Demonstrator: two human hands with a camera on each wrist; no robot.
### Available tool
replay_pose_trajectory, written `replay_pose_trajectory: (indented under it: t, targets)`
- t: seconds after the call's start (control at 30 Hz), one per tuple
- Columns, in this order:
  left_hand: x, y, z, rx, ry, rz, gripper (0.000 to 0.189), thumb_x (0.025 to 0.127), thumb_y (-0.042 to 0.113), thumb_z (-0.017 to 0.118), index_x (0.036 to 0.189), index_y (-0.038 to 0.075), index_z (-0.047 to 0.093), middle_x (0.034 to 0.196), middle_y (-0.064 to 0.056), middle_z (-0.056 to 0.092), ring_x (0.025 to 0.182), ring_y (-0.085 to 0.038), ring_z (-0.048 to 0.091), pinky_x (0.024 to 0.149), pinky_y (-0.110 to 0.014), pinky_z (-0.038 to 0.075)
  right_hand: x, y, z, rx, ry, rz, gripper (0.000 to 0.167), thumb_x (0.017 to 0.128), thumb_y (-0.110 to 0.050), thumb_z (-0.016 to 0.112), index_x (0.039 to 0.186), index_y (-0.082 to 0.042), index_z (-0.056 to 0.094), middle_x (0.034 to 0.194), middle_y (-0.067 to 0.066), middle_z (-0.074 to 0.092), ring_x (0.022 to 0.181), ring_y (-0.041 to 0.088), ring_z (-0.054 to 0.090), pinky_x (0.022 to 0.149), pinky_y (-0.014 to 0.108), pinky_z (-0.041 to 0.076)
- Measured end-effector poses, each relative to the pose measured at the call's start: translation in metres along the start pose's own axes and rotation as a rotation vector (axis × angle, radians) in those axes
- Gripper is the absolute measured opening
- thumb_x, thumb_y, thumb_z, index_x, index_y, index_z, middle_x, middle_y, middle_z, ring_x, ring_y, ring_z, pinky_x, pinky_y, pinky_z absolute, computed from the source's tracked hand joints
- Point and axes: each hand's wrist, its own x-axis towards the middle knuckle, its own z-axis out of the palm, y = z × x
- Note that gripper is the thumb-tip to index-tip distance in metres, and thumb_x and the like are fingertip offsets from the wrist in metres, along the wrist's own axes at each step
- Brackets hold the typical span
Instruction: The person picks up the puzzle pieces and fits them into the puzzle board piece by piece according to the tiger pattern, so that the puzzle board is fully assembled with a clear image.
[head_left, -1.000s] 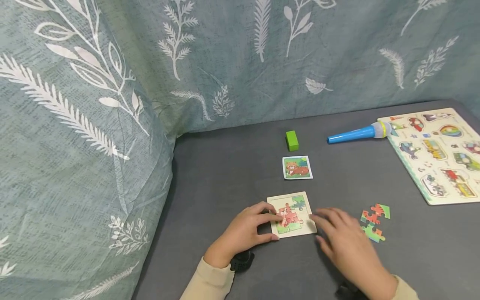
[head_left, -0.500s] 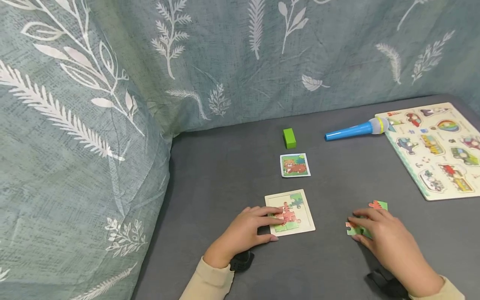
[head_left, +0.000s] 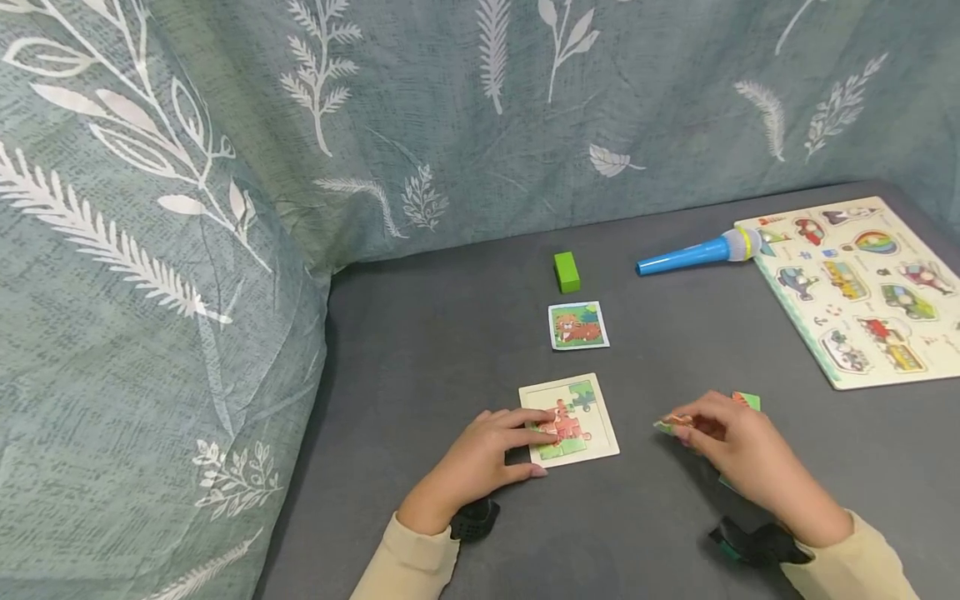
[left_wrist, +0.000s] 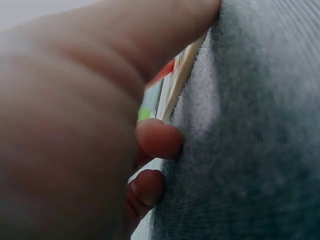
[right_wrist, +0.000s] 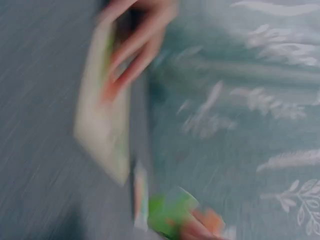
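A square wooden puzzle tray [head_left: 604, 437] holds several fitted pieces [head_left: 568, 428] in red and green. My left hand [head_left: 480, 457] rests on its left side, two fingertips on the pieces and the thumb at the lower edge. To the right, my right hand [head_left: 750, 454] pinches a green and orange jigsaw piece [head_left: 666, 425] between thumb and fingers, raised and tilted; it shows blurred as a green puzzle piece [right_wrist: 170, 215] in the right wrist view. Other loose pieces [head_left: 748, 401] lie partly hidden behind that hand.
Beyond the tray lies a picture card [head_left: 578, 326] of a tiger, with a green block [head_left: 567, 272] behind it. A blue toy microphone [head_left: 684, 256] touches a large vehicle puzzle board [head_left: 943, 367] at the right. A patterned curtain [head_left: 247, 100] hangs along the back and left.
My right hand moved right from the tray to the loose pieces, picked one up, and has begun back leftward with it. The left hand stays on the tray.
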Motion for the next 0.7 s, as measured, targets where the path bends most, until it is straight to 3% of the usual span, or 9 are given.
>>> replay_pose_trajectory:
  t: [0.13,0.33,0.53,0.7]
  targets:
    - [-0.001,0.001,0.000,0.001,-0.009,-0.014,0.047,0.088,0.027,0.087,0.134,0.022,0.075,0.149,0.004,0.058,0.132,-0.016,0.057,0.095,-0.043,0.044,0.024,-0.024,0.005,0.196,-0.039,0.173,0.015,0.098,-0.005,0.073,0.112,0.001,0.076,0.097,0.006,0.075,0.080,0.014,0.072,0.069,0.027,0.058]
    - [0.003,0.002,-0.002,-0.002,-0.041,-0.041,0.047,0.090,0.029,0.085,0.135,0.024,0.074,0.150,0.007,0.057,0.133,-0.013,0.055,0.095,-0.041,0.043,0.048,-0.037,0.021,0.344,-0.064,0.149,0.021,0.096,0.002,0.074,0.116,0.005,0.068,0.100,0.013,0.075,0.082,0.020,0.075,0.073,0.030,0.060]
    - [0.003,0.002,-0.001,0.014,-0.044,-0.031,0.047,0.090,0.030,0.085,0.135,0.023,0.074,0.151,0.007,0.056,0.130,-0.015,0.058,0.094,-0.038,0.044,0.051,-0.035,0.034,0.230,-0.095,0.077,0.027,0.093,0.001,0.078,0.120,-0.001,0.076,0.104,0.008,0.075,0.080,0.016,0.073,0.071,0.028,0.059]
    - [0.001,0.000,0.000,0.005,-0.034,-0.033,0.046,0.090,0.030,0.085,0.134,0.023,0.074,0.151,0.007,0.057,0.130,-0.015,0.058,0.094,-0.039,0.044,0.054,-0.036,0.044,0.124,-0.086,0.039,0.015,0.090,-0.004,0.083,0.104,-0.005,0.077,0.090,-0.001,0.073,0.075,0.012,0.065,0.066,0.027,0.053]
